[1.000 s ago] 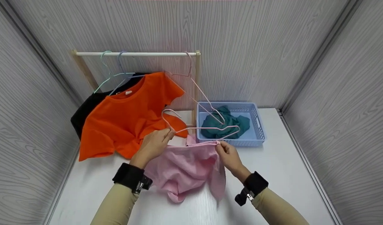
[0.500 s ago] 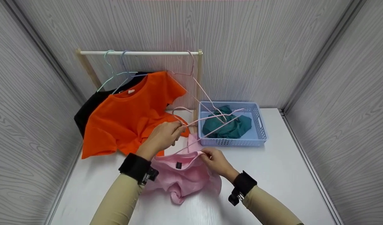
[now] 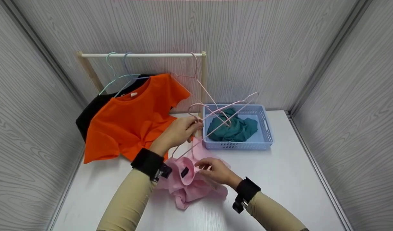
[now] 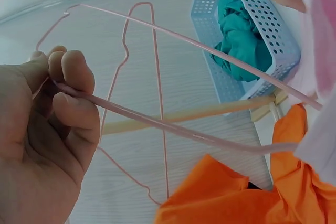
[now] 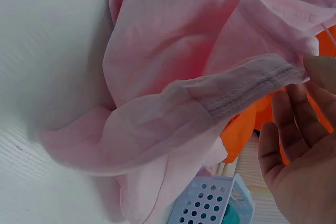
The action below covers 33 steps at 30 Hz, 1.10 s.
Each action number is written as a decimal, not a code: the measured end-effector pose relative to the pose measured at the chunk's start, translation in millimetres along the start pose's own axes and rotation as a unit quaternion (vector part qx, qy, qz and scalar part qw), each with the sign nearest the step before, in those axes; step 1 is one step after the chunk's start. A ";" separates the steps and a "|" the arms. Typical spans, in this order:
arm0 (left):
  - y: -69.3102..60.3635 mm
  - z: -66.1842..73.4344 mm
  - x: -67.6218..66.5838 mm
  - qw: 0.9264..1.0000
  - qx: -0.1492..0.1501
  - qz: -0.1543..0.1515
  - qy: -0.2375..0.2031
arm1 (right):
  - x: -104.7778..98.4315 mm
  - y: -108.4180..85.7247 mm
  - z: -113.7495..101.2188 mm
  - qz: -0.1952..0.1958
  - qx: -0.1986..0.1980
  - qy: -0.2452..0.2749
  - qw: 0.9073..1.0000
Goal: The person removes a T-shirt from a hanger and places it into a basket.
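My left hand grips a pink wire hanger near the base of its hook. One end of this hanger reaches into the neck opening of a pink shirt; its other end sticks up to the right over the basket. The shirt lies bunched on the table, with a dark label showing inside the collar. My right hand pinches the collar's edge between thumb and finger, its other fingers loosely bent. Cloth hides the hanger's inserted tip.
Behind stands a rack with a white rail, bearing an orange T-shirt and a black garment on hangers. Another pink hanger hangs at its right end. The blue basket holds a green garment.
My left hand has moved up and right, tilting the hanger so its left end enters the shirt's neck. The right hand has shifted left and down with the collar, whose opening now shows.
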State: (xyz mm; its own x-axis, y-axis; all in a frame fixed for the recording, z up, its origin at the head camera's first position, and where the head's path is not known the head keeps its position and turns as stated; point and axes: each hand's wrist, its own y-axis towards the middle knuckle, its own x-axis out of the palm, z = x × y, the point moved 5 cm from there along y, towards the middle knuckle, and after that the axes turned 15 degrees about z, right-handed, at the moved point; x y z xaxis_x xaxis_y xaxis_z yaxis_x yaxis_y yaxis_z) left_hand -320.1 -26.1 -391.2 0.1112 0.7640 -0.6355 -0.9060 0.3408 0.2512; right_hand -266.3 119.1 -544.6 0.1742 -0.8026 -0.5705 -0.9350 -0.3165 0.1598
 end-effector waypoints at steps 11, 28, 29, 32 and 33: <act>10.6 5.8 27.1 1.000 0.000 -0.024 0.000 | 49.5 4.9 -42.3 -0.018 -0.110 -0.024 0.993; 9.6 5.3 33.6 0.999 0.013 -0.043 -0.013 | 61.2 -9.8 -37.3 -0.072 -0.164 -0.032 0.983; 9.6 5.9 29.7 0.999 0.016 -0.043 -0.011 | 57.9 -10.6 -31.0 -0.077 -0.148 -0.034 0.985; 8.3 7.4 13.5 0.999 0.020 -0.046 0.001 | 43.2 -13.3 -9.7 -0.073 -0.105 -0.050 0.991; 7.2 7.3 7.1 0.999 0.018 -0.049 0.006 | 37.1 -14.6 -1.9 -0.068 -0.092 -0.056 0.992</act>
State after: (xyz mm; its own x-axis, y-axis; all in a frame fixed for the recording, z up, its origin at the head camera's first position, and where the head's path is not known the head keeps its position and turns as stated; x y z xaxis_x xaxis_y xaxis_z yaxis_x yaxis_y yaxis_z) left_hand -322.9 -14.3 -388.6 0.1946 0.7197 -0.6665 -0.8752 0.4342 0.2132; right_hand -245.7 92.9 -566.6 0.2492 -0.6880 -0.6816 -0.8315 -0.5128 0.2136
